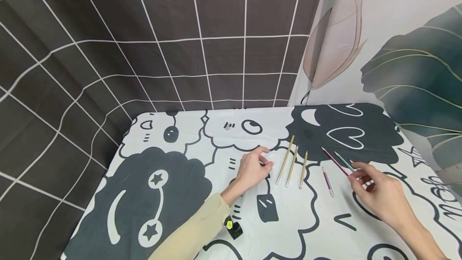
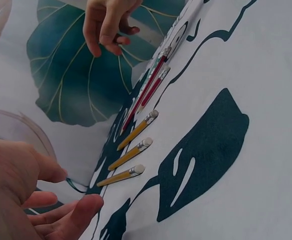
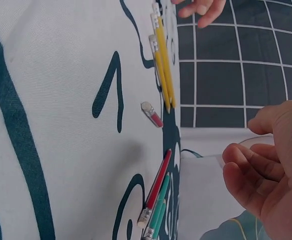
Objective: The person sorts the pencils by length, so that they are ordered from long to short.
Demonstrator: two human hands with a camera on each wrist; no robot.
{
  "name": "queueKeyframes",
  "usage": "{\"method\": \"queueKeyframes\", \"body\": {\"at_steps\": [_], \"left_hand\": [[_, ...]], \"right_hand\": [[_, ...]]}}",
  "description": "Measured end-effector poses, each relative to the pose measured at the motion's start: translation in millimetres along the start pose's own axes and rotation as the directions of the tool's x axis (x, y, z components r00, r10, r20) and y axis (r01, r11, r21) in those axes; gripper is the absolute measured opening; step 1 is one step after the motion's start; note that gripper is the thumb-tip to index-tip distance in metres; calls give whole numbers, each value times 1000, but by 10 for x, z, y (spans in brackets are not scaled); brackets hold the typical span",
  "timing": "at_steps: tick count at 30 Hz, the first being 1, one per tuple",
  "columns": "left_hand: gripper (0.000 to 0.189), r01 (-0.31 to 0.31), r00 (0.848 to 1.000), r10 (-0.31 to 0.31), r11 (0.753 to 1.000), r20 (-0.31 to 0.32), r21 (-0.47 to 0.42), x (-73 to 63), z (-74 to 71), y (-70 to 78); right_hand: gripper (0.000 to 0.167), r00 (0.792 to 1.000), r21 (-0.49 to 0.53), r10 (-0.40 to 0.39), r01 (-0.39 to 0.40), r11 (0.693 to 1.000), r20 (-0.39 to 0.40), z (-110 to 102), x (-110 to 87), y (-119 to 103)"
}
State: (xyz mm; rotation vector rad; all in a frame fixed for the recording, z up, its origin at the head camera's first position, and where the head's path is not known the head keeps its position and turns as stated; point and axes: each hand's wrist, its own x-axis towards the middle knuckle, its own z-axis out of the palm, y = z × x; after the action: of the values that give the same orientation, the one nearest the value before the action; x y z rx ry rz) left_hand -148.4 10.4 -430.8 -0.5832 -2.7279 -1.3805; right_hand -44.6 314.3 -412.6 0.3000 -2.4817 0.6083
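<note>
Right of centre in the head view, slim yellow pencils, metal-banded with pale erasers, lie beside red pencils and green pencils on cartoon-printed cloth. Left hand and right hand hover, fingers loosely bent, gripping nothing. Looped lettering, lower right, reads uncertainly.

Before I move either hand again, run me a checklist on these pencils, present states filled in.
1. Left hand free: ok, holding nothing.
2. Right hand free: ok, raised off the cloth, holding nothing.
3. Three yellow pencils lying separately: ok, gaps show in the head view.
4. Short red pencil touching the long red pencil: not ok, they lie apart.
5. Green pencils clear of each other: cannot tell, they overlap in the right wrist view.
</note>
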Motion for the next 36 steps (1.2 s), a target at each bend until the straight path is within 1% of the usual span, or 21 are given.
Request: {"method": "queueKeyframes", "body": {"at_steps": [9,13,18,22,29,33,36], "left_hand": [[35,8,1000,-8,1000,22,-6,69,124,-1],[35,15,1000,-15,1000,14,-5,88,155,1],[36,23,1000,-23,1000,15,-7,96,204,7],[36,13,1000,-13,1000,15,2,100,259,14],[36,-1,1000,1,1000,1,7,126,309,41],[36,-3,1000,3,1000,3,28,127,325,49],[36,-8,1000,7,999,8,46,123,333,50]], "right_hand": [[44,1000,1,-1,1,1000,-12,18,-10,11],[40,1000,21,14,-14,1000,-19,45,11,47],[34,996,72,85,-85,994,-1,65,21,102],[30,990,83,138,-139,987,19,78,15,154],[28,982,65,182,-185,981,49,130,44,252],[26,972,49,224,-228,973,75,149,44,284],[26,968,32,238,-241,970,85,165,42,301]]}}
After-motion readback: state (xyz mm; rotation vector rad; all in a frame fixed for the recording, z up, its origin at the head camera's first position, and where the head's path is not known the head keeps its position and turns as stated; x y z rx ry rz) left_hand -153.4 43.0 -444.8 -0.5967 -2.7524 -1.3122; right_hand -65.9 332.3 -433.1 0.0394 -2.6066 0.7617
